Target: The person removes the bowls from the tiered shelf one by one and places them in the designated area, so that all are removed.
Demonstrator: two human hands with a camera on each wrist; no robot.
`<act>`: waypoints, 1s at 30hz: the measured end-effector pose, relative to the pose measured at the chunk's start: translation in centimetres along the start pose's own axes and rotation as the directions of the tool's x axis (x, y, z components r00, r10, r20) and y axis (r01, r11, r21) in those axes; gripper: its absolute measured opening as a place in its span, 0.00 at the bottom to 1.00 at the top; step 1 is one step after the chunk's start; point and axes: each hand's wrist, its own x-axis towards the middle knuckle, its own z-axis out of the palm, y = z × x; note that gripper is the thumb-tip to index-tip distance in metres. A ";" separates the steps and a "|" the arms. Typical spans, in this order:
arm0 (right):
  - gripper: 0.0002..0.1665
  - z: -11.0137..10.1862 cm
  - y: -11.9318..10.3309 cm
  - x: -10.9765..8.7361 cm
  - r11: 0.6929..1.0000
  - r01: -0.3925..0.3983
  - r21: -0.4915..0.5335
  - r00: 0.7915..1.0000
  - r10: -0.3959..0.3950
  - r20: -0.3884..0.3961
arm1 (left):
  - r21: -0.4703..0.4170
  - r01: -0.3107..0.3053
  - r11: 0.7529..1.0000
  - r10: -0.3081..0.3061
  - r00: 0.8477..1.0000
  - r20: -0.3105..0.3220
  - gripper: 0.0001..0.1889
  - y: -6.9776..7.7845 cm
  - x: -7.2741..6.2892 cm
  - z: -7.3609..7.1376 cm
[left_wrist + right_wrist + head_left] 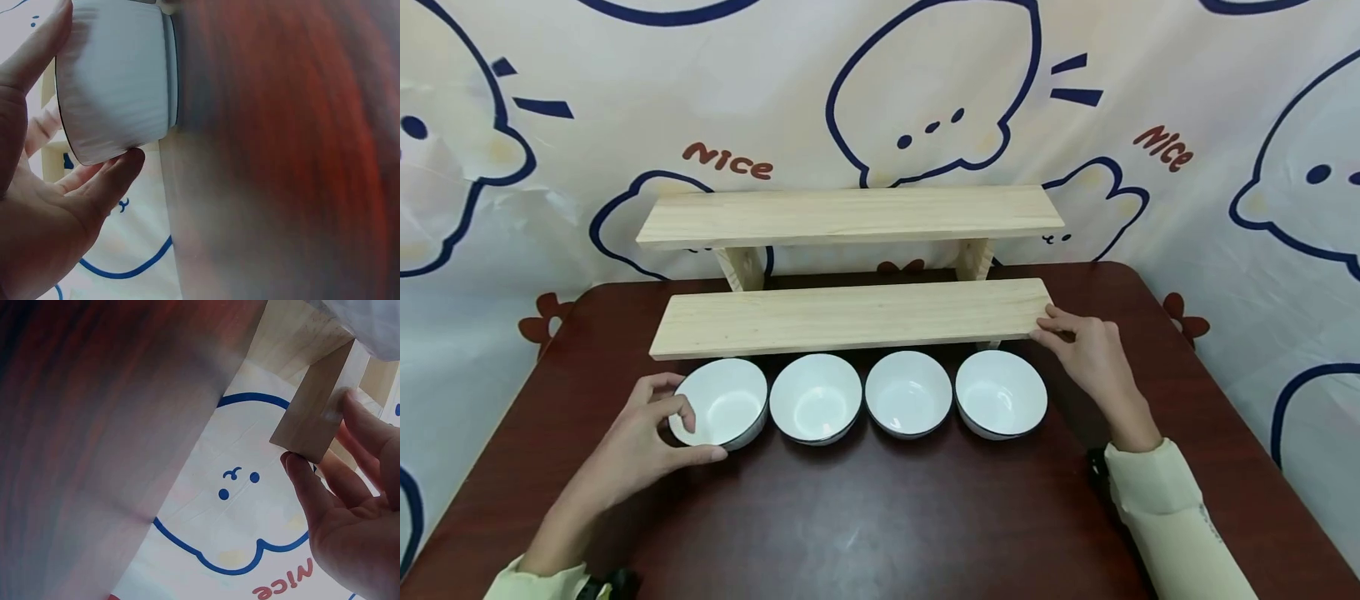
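Four white bowls in a row, or rather several, stand before a two-tier wooden shelf. My left hand (638, 435) holds the leftmost bowl (724, 402) by its left side, thumb at the front and fingers curled about the rim and wall. In the left wrist view that bowl (115, 81) shows its ribbed outer wall and dark rim line. My right hand (1093, 360) grips the right end of the shelf's lower board (850, 320). The right wrist view shows the thumb on the front edge of the board (312, 406) and fingertips against its end and underside.
The upper board (850, 217) sits farther back on short wooden supports (973, 260). Three other bowls, the second (817, 398), third (908, 393) and rightmost (1000, 393), stand close together. Under everything lies a dark red-brown table (865, 517); a cartoon-printed cloth (775, 100) hangs behind.
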 end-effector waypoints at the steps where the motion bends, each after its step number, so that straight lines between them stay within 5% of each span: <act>1: 0.18 -0.1 0.0 0.0 1.000 -0.002 -0.004 1.000 0.002 0.005 | 0.008 0.001 1.000 -0.001 1.000 0.011 0.26 0.1 0.1 -0.1; 5: 0.17 -0.4 0.0 0.1 0.999 -0.020 -0.025 0.999 0.021 0.033 | 0.025 0.017 1.000 -0.018 0.999 0.045 0.28 0.5 0.8 -0.5; 9: 0.17 -0.8 -0.5 0.3 0.999 -0.017 -0.037 0.999 0.018 0.043 | 0.050 0.009 0.999 -0.010 1.000 0.005 0.29 1.4 1.6 -0.8; 30: 0.21 -1.0 -6.6 1.4 0.996 0.076 0.036 0.997 -0.076 0.006 | 0.169 -0.151 0.974 0.174 0.976 -0.131 0.17 8.0 6.3 1.3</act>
